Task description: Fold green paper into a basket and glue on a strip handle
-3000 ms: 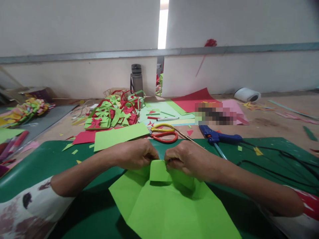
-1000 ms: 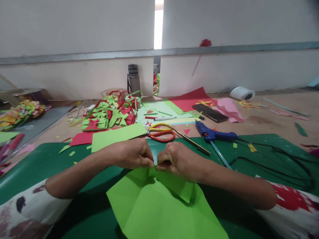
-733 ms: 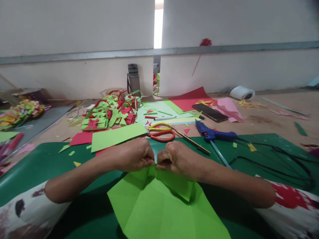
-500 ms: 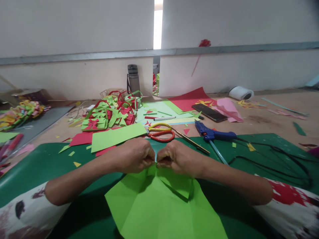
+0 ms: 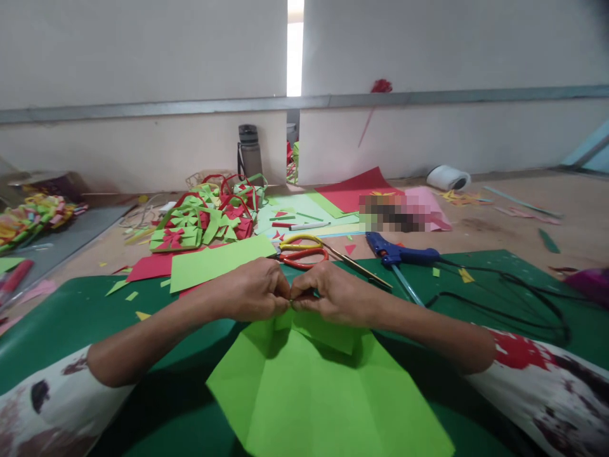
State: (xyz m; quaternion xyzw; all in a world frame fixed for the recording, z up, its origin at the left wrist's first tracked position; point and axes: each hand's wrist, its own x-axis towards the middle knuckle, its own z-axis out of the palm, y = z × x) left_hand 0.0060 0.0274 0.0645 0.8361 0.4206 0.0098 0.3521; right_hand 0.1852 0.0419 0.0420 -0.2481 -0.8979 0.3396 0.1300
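A large sheet of bright green paper (image 5: 318, 393), creased and partly folded, spreads toward me over the dark green mat (image 5: 176, 374). My left hand (image 5: 257, 289) pinches its far edge, fingers closed. Right beside it my right hand (image 5: 333, 295) grips the same edge, thumb and fingertips meeting the left ones. A folded flap hangs under the right hand. Just beyond the hands lie scissors (image 5: 304, 257) with one red and one yellow handle loop. Left of them, a light green paper strip (image 5: 221, 261) rests on red paper (image 5: 152, 266).
A blue glue gun (image 5: 404, 252) with a black cord lies to the right. Red and green paper bags (image 5: 202, 219) are heaped behind the left hand. At the back stand a grey bottle (image 5: 250, 155) and a white roll (image 5: 448, 178). A pixelated patch hides something on pink paper.
Both hands still pinch the green paper's far edge, now closer together. Its near part has spread wider and the flap beneath the right hand has shifted. The view has turned slightly right.
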